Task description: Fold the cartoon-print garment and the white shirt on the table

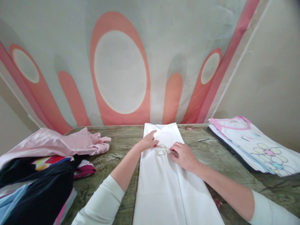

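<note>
A long white dress (161, 187) lies lengthwise in front of me, its sides folded in to a narrow strip. Across its waist runs a small cream tie (162, 150), gathered into a knot or bow. My left hand (148, 141) rests on the dress's left edge just above the tie, thumb and fingers apart on the cloth. At the right end of the tie, my right hand (184, 155) is closed, with the thumb and fingertips pinching it. The fingertips of that hand are partly hidden.
The wood-patterned table (122, 168) carries a loose heap of clothes on the left, with a pink garment (63, 142) over a dark one (51, 193). On the right lies a neat stack topped by a white flowered shirt (260, 143). A patterned backdrop (157, 47) rises behind the table.
</note>
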The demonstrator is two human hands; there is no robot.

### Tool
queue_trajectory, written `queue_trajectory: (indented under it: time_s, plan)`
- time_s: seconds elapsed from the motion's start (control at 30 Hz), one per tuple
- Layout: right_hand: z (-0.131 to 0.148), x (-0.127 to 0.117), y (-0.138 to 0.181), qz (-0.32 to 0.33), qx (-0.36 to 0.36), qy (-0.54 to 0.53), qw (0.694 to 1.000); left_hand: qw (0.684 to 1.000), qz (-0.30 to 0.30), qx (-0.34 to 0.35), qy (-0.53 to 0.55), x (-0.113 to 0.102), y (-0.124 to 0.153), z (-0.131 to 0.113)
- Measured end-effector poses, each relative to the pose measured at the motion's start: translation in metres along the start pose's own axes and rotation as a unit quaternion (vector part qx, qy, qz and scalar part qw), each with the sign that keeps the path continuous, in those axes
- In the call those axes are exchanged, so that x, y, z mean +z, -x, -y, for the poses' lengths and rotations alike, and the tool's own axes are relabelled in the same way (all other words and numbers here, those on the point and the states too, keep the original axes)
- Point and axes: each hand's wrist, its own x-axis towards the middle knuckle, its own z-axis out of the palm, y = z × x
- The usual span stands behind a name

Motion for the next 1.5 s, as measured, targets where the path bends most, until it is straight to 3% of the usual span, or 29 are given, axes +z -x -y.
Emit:
queue_trajectory:
  time_s: [0.2, 0.37, 0.57, 0.63, 0.77, 0.83, 1.1, 1.3, 1.5]
  plan:
    - [-0.008, -0.004, 0.001, -0.049, -0.023, -0.073, 0.996, 0.997, -0.071, -0.01, -0.021, 0.003, -0.001, 0.014]
    - [-0.003, -0.008, 0.004, -0.008, -0.074, -0.044, 0.996, 0.986, -0.136, -0.006, -0.097, 0.003, -0.005, 0.017]
    - [-0.002, -0.008, 0.006, 0.023, -0.107, -0.018, 0.994, 0.971, -0.164, 0.029, -0.173, 0.005, 0.004, 0.008]
    - [-0.001, -0.009, 0.006, 0.025, -0.113, -0.024, 0.993, 0.969, -0.15, 0.067, -0.186, 0.003, 0.007, 0.0]
    - [0.0, -0.01, 0.006, 0.002, -0.104, -0.06, 0.993, 0.955, -0.026, 0.198, -0.22, -0.001, 0.01, -0.013]
    - [-0.001, -0.009, 0.006, -0.017, -0.09, -0.076, 0.993, 0.94, 0.002, 0.223, -0.26, -0.003, 0.01, -0.014]
    - [-0.007, -0.003, 0.005, -0.039, -0.068, -0.089, 0.993, 0.919, 0.002, 0.209, -0.334, -0.007, 0.009, -0.007]
    - [-0.008, -0.002, 0.005, -0.03, -0.09, -0.096, 0.991, 0.913, -0.054, 0.188, -0.359, -0.016, 0.01, -0.01]
    - [-0.009, 0.0, 0.006, -0.027, -0.1, -0.097, 0.99, 0.918, -0.042, 0.183, -0.351, -0.012, 0.009, 0.0]
